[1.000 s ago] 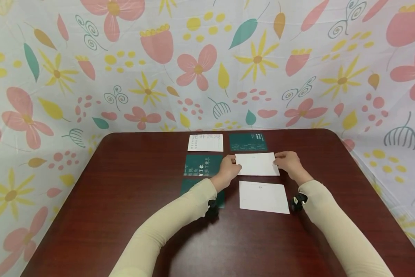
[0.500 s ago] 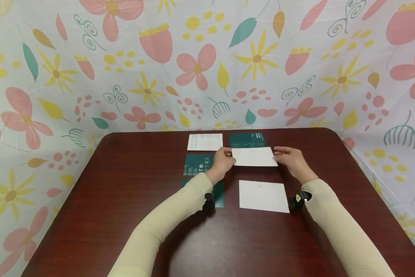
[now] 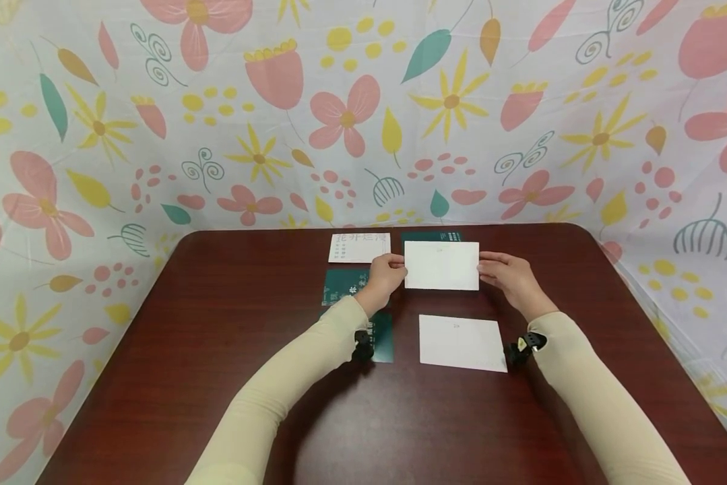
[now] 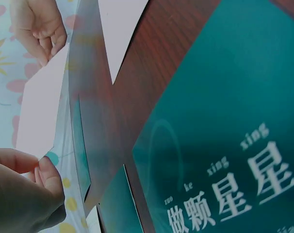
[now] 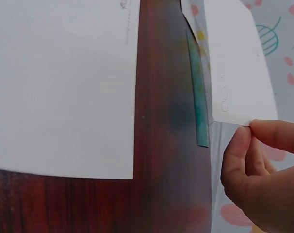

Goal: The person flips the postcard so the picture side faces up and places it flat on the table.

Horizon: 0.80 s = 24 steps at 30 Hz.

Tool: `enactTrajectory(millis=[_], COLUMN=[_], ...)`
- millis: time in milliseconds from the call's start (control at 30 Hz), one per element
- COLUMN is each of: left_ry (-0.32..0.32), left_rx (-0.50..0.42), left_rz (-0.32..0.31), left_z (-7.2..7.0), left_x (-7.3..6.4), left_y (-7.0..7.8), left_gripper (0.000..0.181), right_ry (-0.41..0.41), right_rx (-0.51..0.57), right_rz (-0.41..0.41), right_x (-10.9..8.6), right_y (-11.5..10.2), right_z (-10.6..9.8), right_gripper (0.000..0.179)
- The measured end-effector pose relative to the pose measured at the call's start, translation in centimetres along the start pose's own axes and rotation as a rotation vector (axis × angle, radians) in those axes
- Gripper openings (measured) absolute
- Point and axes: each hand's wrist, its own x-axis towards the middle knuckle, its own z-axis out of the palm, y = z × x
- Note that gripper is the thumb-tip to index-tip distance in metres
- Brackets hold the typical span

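A white postcard (image 3: 441,266) is held up off the table between both hands, its broad face toward the head camera. My left hand (image 3: 385,281) pinches its left edge between thumb and fingers; in the left wrist view the left hand (image 4: 28,191) grips the card's near corner. On the opposite edge my right hand (image 3: 511,281) pinches it, and the right wrist view shows the right hand's thumb and index finger (image 5: 278,135) meeting at a corner. Behind the raised card, a green postcard (image 3: 414,236) lies partly hidden. Another white postcard (image 3: 463,343) lies flat below it.
On the left lie a white postcard with grey characters (image 3: 360,248), a green postcard (image 3: 339,286) and a nearer green postcard (image 3: 384,338), both partly covered by the left arm. A flower-print cloth (image 3: 217,121) hangs behind the dark wooden table (image 3: 205,337).
Both hands have lifted the white postcard off the table and moved it away from the body. It now tilts up more steeply and covers most of the far green postcard.
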Motion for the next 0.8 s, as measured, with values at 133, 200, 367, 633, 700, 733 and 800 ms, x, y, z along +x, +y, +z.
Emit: enactTrajectory(millis=[133,200,367,633,700,733,800], left_ry=[0.014,0.019,0.02,-0.004,-0.016,-0.019,-0.023], left_rx=[-0.01,-0.025,-0.068,-0.137,-0.15,-0.152,-0.143], left_rz=[-0.001,0.003,0.027,0.016,0.001,-0.004,-0.011], left_z=[-0.31,-0.38,-0.43,-0.67,-0.79,-0.84,-0.91], left_x=[0.14,0.22,0.38,0.38,0.31,0.28,0.17], left_y=[0.2,0.19,0.1,0.16,0.19,0.19,0.21], left_gripper=[0.019,0.018,0.017,0.018,0.018,0.019,0.019], right_ry=[-0.006,-0.014,-0.041,-0.057,-0.051,-0.048,-0.04], right_rx=[0.044,0.095,0.254,0.322,0.27,0.238,0.19], right_rz=[-0.023,-0.028,-0.035,-0.052,-0.048,-0.047,-0.046], right_x=[-0.07,-0.14,-0.28,-0.21,-0.19,-0.18,-0.11], right_y=[-0.37,-0.39,-0.11,0.13,0.18,0.2,0.29], right_z=[-0.11,-0.28,-0.69,-0.82,-0.79,-0.78,-0.7], right_gripper=[0.059,0.059,0.055,0.026,0.028,0.031,0.037])
